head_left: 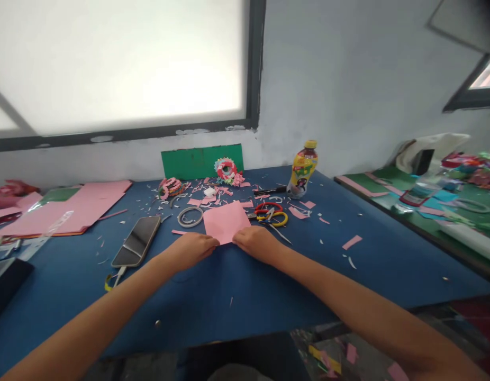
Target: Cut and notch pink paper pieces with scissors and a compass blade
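A pink square of paper (225, 219) lies on the blue table between my two hands. My left hand (194, 248) pinches its near left corner, fingers closed. At the near right corner my right hand (255, 241) has its fingers closed on the same sheet. Just right of the paper rest scissors (277, 217) with red and yellow handles, their blades partly hidden by the sheet. A grey tape ring (190, 217) lies to the left of the paper.
A phone (137, 241) with a cable plugged in lies to the left. Pink sheets (78, 206) are stacked farther left. Paper wreaths (226, 169), scraps, a black pen (271, 190) and a drink bottle (303, 170) stand or lie at the back. A green table (388, 196) adjoins on the right.
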`<action>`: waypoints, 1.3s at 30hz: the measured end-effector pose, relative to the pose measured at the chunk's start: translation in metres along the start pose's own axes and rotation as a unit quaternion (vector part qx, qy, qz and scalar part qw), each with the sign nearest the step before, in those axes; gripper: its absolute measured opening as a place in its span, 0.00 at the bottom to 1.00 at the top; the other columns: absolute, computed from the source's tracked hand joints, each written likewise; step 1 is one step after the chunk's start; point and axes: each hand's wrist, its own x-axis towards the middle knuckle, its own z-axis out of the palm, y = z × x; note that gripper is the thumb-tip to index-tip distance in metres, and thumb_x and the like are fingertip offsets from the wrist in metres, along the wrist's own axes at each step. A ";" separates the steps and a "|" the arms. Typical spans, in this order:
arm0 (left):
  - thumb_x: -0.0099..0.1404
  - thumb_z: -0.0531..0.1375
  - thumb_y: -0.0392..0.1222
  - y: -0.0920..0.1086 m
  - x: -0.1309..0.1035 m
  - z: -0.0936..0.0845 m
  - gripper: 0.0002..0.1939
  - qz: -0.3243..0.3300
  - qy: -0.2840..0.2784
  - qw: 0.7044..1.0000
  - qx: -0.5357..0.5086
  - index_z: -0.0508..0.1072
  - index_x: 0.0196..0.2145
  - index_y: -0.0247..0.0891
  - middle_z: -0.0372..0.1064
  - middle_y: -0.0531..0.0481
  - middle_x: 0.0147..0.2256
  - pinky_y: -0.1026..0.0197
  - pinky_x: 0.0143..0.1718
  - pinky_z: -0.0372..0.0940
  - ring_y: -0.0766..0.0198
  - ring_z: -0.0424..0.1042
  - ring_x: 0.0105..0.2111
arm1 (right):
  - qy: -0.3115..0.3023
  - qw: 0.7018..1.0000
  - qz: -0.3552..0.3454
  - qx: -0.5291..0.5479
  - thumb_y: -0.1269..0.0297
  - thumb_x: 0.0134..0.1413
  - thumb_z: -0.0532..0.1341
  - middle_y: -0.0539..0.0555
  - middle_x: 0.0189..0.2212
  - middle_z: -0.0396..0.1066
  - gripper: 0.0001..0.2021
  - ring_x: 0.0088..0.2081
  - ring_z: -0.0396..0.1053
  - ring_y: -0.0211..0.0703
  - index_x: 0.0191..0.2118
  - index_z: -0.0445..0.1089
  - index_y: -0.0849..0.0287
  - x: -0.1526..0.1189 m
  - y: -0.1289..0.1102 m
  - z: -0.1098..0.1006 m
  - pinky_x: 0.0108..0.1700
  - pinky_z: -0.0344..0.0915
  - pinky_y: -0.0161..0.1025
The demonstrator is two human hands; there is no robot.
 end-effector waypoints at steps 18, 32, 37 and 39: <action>0.57 0.57 0.52 0.017 0.018 -0.063 0.16 -0.177 0.166 0.884 -0.399 0.70 0.29 0.33 0.67 0.53 0.21 0.68 0.17 0.57 0.70 0.64 0.17 | 0.139 0.959 0.068 0.237 0.56 0.53 0.55 0.52 0.31 0.70 0.14 0.30 0.67 0.36 0.40 0.66 0.61 0.023 0.003 -0.097 0.32 0.60 0.33; 0.57 0.58 0.50 -0.025 0.021 0.026 0.16 -0.139 0.110 0.879 -0.442 0.73 0.35 0.33 0.74 0.49 0.30 0.60 0.36 0.66 0.61 0.72 0.33 | 0.121 0.925 0.113 0.343 0.64 0.41 0.64 0.55 0.39 0.72 0.16 0.41 0.69 0.43 0.39 0.67 0.61 0.014 0.039 -0.013 0.44 0.64 0.41; 0.62 0.53 0.49 -0.026 0.014 0.037 0.17 -0.121 0.130 0.912 -0.370 0.73 0.34 0.32 0.73 0.49 0.28 0.63 0.30 0.66 0.62 0.72 0.29 | 0.091 0.927 0.091 0.353 0.68 0.48 0.59 0.57 0.40 0.73 0.20 0.39 0.72 0.42 0.49 0.63 0.63 -0.001 0.035 0.006 0.38 0.69 0.39; 0.63 0.52 0.47 -0.027 0.012 0.037 0.16 -0.110 0.136 0.929 -0.327 0.73 0.32 0.32 0.73 0.48 0.27 0.63 0.28 0.65 0.62 0.71 0.28 | 0.076 0.934 0.073 0.341 0.69 0.52 0.56 0.56 0.40 0.73 0.17 0.40 0.72 0.42 0.48 0.66 0.61 -0.006 0.036 0.009 0.39 0.70 0.39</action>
